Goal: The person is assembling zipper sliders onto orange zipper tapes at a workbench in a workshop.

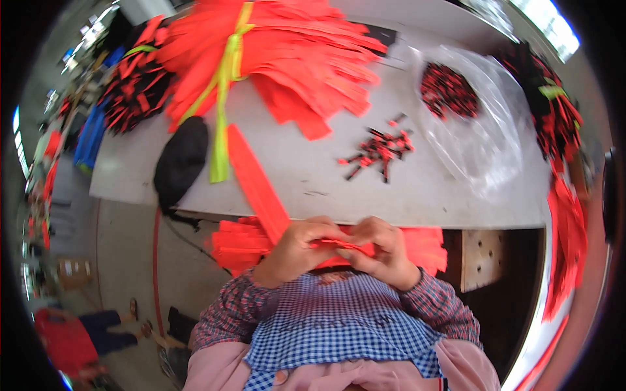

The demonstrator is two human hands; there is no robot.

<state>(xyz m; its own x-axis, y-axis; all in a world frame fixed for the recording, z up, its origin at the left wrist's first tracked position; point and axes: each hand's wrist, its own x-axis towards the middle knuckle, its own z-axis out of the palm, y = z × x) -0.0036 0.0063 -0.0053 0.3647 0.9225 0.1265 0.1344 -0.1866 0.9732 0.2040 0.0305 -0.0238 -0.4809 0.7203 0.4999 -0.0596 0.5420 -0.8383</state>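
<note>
Close in front of my body, at the table's near edge, my left hand point(304, 246) and my right hand point(381, 251) pinch one bright orange fabric strip point(259, 186) between them. From my left hand the strip's long end runs up and left onto the table. Both sets of fingers are bent and closed, and the part between them is folded. More orange strips point(238, 244) lie in a stack beneath my hands, over my lap. On the table ahead, a small pile of short black and orange pieces point(381, 151) lies loose.
A big bundle of orange strips point(300, 65) tied with a yellow band point(225, 104) covers the table's back. A black pouch-like object point(182, 163) sits at the left edge. At right lies a clear plastic bag point(482, 143) with black and orange pieces. A person point(72, 335) is at lower left.
</note>
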